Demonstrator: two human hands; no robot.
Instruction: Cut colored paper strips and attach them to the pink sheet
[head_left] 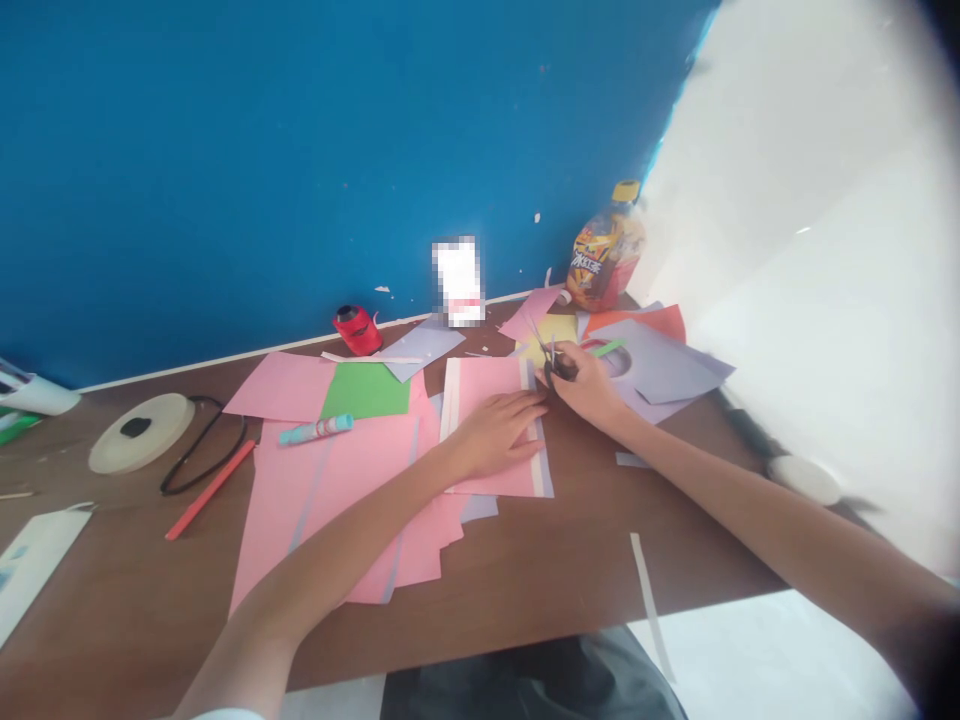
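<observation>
My left hand (499, 435) lies flat with its fingers apart on a pink sheet with white strips (480, 385). Dark-handled scissors (550, 358) are in my right hand (589, 385), just beyond the sheet's upper right corner, with the blades pointing up and away over yellow paper (559, 328). To the left are larger pink sheets (352, 500), a green piece (367, 390) and a light blue glue stick (316, 430).
A drink bottle (607, 250) and purple sheets (667, 360) are at the back right. A red spool (357, 330) stands by the blue wall. On the left lie a round pale lid (142, 433), a black loop (202, 480) and a red stick (211, 490).
</observation>
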